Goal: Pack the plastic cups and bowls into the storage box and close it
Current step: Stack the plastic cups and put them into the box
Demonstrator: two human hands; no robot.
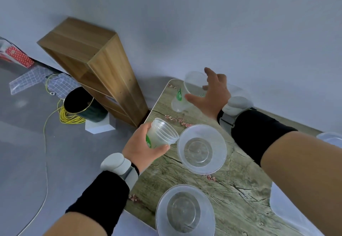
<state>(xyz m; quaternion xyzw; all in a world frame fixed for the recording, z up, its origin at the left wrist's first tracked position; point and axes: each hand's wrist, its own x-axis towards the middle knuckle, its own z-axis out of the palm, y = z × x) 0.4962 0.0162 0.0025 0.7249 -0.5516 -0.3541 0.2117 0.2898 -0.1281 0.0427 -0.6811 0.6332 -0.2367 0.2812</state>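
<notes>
My left hand (146,146) grips a stack of clear plastic cups (162,133) with a green label, held tilted over the table's left edge. At the far corner of the table, my right hand (214,95) has its fingers spread around another clear cup (194,82) with a green label. Whether the fingers have closed on it is unclear. Two clear plastic bowls stand upright on the table: one (201,148) just right of my left hand, the other (185,211) nearer to me. A corner of the clear storage box (288,210) shows at the lower right.
The table (240,185) has a wood-print cover and stands against a grey wall. Left of it on the floor are a tall wooden shelf (103,69), a black bin (79,100) and a coil of yellow cable (68,117). A clear lid or container (331,137) sits at the right edge.
</notes>
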